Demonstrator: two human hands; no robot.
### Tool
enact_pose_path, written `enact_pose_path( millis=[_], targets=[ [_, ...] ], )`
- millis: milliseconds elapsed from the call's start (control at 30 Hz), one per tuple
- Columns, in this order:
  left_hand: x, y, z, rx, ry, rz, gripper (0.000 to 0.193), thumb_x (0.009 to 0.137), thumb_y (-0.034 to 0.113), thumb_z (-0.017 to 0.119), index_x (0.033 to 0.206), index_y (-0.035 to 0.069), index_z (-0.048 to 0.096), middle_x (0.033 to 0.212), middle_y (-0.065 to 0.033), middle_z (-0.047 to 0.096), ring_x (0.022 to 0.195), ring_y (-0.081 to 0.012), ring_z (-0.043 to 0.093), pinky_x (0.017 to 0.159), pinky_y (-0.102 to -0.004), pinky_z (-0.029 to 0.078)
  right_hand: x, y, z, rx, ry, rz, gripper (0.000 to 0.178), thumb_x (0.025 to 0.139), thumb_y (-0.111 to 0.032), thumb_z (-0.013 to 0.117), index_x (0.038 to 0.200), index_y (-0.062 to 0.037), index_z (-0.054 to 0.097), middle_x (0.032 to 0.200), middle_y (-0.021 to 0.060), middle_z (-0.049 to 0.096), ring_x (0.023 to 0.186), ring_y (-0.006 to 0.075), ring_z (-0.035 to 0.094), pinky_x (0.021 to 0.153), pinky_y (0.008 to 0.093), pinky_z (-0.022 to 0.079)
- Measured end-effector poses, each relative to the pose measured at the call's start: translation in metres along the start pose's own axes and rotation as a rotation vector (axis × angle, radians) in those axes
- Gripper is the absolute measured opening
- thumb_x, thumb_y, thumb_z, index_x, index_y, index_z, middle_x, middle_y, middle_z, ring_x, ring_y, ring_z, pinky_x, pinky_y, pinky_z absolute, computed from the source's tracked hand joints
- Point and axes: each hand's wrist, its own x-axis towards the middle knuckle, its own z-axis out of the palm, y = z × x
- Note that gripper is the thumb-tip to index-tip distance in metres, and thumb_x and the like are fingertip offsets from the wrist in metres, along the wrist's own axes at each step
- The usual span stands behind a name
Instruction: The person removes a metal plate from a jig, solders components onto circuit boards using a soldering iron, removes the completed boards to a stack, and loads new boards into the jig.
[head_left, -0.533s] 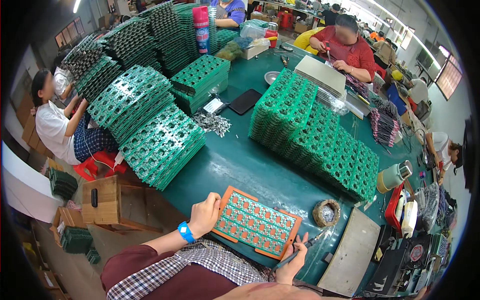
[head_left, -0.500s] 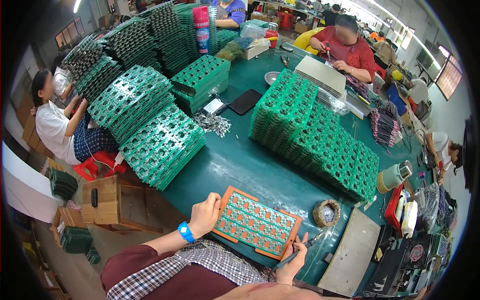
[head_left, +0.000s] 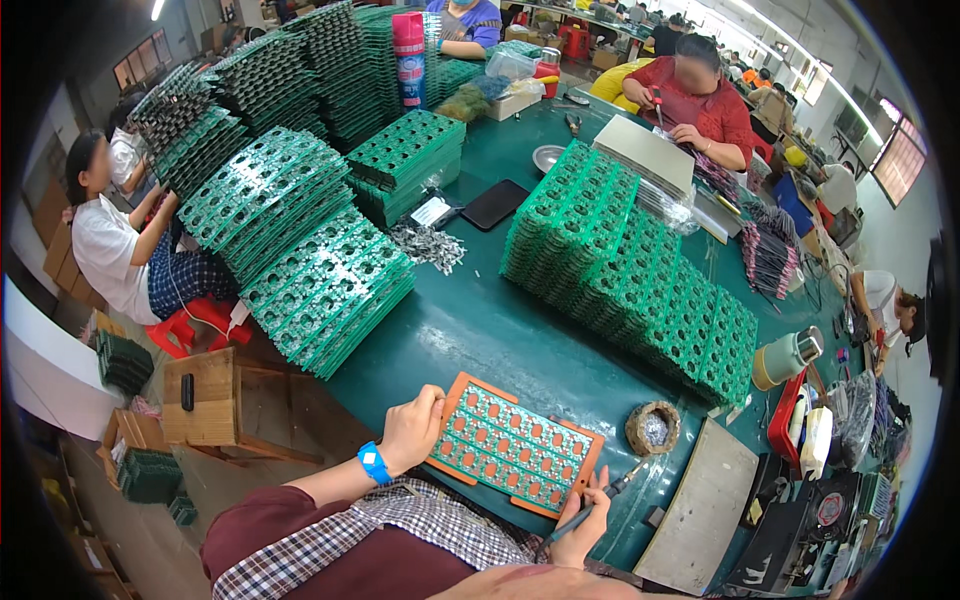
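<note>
**Rectangular orange tray (head_left: 591, 464) with a green circuit-board panel (head_left: 512, 446) slants down to the right**

The tray is at the near edge of the dark green tabletop (head_left: 450, 335), before the person's black-and-white checked apron (head_left: 400, 525); whether it rests there or is lifted, I cannot tell. Its long axis runs from upper left to lower right, the left end farther from the body than the right. The panel lies in it along the same axis, rows of cut-outs showing orange beneath.

The left hand (head_left: 411, 430), a blue band (head_left: 373, 463) at its wrist, pinches the tray's left short side between thumb and curled fingers. The right hand (head_left: 582, 528) is closed around a slim grey-and-black pen-shaped tool (head_left: 622, 483) with a thin metal tip, fingertips at the tray's lower right corner; whether they press on it is unclear. The tool's long axis rises to the right, tip toward a rough brown round pot (head_left: 637, 430) of silvery material, pointing away from the tray.

Beyond the tray, a long stepped stack of green circuit boards (head_left: 630, 270) runs roughly parallel to it.
</note>
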Motion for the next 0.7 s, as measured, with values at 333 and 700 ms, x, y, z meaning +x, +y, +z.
enact_pose_path(
  millis=[333,700],
  targets=[
    [0.0013,0.0021,-0.0013,0.028,-0.014,0.006,0.008,0.096,0.014,0.046,0.094,0.007,0.05,0.067,-0.0133,0.06,0.058,-0.0357,0.059,0.051,-0.0443,0.045,-0.0029,0.0001,-0.0052,0.0,-0.083,0.019,0.014,0.092,0.001,0.048,0.104,-0.0023,0.041,0.144,0.0288,0.033,0.13,0.037,0.042,0.101,0.0406,0.04],
    [0.0046,0.001,-0.0009,0.036,-0.001,0.028,0.007,0.096,0.014,0.046,0.094,0.007,0.049,0.066,-0.0126,0.06,0.057,-0.035,0.059,0.05,-0.0435,0.045,-0.003,0.0048,-0.0047,0.024,-0.091,0.004,0.015,0.091,0.001,0.048,0.104,-0.0025,0.042,0.144,0.029,0.033,0.131,0.0365,0.041,0.102,0.0399,0.038]
  ],
)
